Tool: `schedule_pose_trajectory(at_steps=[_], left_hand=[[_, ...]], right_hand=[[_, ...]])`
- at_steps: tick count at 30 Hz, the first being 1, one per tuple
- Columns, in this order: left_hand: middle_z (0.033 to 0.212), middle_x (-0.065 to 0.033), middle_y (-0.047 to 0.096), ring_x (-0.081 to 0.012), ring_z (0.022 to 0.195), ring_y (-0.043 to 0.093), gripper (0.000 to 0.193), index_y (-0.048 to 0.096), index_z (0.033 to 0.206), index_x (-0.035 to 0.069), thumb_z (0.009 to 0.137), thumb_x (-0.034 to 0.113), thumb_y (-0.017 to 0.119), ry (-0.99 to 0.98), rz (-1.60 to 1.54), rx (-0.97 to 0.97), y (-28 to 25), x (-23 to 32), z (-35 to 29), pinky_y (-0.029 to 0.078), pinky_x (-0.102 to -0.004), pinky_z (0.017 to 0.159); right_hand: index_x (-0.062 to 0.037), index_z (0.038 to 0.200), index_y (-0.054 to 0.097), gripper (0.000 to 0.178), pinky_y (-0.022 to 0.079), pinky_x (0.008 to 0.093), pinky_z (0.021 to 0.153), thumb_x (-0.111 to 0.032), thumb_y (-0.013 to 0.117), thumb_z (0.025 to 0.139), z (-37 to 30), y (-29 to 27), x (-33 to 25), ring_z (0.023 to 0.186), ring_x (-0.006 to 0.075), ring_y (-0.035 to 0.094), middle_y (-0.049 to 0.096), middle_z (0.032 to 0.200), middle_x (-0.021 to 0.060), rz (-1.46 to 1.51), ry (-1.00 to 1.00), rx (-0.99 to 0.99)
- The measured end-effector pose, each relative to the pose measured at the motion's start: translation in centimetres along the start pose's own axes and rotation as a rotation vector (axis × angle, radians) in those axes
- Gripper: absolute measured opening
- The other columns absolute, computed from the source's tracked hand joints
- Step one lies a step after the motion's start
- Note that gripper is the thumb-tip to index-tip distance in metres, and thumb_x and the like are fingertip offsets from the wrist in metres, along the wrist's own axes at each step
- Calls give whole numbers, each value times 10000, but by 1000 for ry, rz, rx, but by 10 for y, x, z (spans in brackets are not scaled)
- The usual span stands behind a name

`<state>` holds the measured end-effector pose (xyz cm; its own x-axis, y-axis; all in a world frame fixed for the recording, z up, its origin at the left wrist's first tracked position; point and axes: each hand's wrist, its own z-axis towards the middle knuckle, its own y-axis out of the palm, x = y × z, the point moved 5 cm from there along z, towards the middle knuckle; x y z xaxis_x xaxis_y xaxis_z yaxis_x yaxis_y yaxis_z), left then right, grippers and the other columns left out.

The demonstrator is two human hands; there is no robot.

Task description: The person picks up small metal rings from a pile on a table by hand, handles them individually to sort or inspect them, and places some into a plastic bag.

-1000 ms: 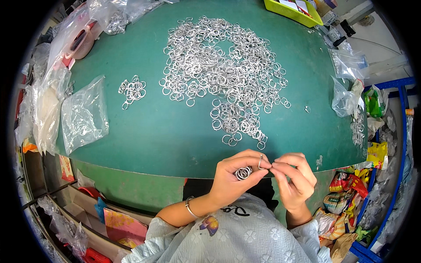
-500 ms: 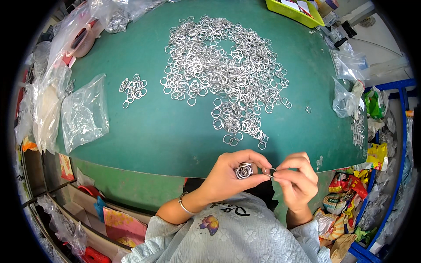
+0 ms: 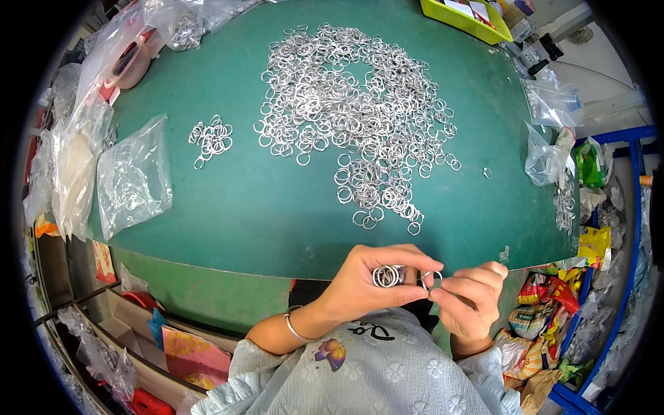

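Several silver metal rings (image 3: pixel 386 277) are bunched in the curl of my left hand (image 3: pixel 360 282), over the table's near edge. Its thumb and forefinger reach out to one more metal ring (image 3: pixel 431 280). From the other side my right hand (image 3: pixel 472 303) pinches that same ring between thumb and fingertips, so the ring stands between both hands. A large spread pile of similar rings (image 3: pixel 360 104) lies on the green table (image 3: pixel 235 221) beyond my hands. To its left sits a small cluster of rings (image 3: pixel 213 138).
A clear plastic bag (image 3: pixel 135 176) lies flat at the table's left, near a pink basket (image 3: pixel 131 66). A yellow-green tray (image 3: pixel 465 19) stands at the far right. One small ring (image 3: pixel 487 173) lies apart on the right, with plastic bags (image 3: pixel 545 155) along that edge.
The ring between my hands has turned and now shows its round face. My left forefinger has straightened out, and my right hand has dropped slightly. The piles on the table look the same.
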<state>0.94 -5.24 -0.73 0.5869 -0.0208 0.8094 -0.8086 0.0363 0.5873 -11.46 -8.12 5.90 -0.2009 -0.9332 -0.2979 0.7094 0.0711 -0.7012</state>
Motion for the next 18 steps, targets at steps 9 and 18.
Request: schedule_pose_trajectory(at_steps=[9,18], left_hand=[[786,-57,562,-70,621,452,298,628,945,2,657,-73,635,17,-44,-3,4,6,0,362,-201,573],[794,-24,562,-59,690,480,292,619,997,31,712,-32,609,11,-26,-50,4,6,1,381,-197,609]], right_hand=[[-90,777,649,228,323,278,604,-104,692,553,0,0,-1,709,145,519,591,797,9,28,17,41],[-115,779,653,239,324,283,611,-98,721,550,-1,-1,-1,704,147,518,594,800,-18,0,53,49]])
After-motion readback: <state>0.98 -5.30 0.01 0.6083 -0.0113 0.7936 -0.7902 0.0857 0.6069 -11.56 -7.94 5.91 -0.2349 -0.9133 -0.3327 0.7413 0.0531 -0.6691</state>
